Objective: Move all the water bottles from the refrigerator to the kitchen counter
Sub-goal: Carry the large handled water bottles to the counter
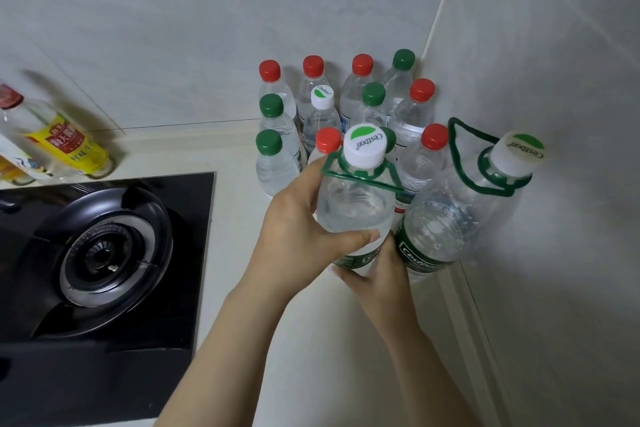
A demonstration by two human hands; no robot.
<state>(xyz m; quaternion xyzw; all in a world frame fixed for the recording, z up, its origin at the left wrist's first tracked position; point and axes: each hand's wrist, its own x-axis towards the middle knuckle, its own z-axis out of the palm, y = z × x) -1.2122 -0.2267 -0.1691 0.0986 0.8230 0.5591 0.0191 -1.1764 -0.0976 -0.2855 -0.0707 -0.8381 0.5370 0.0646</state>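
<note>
Left hand [298,229] and right hand [381,274] clasp the big bottle [356,204], small bottles [320,121] crowding the worktop [235,208] corner. Right fingers [349,279] mostly hidden beneath.

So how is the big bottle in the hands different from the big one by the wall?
The held bottle is gripped by the left hand and right hand; no hand grips the wall bottle. The held bottle's handle lies folded down; the wall bottle's handle sticks up. Both are big, clear and white-capped.
</note>
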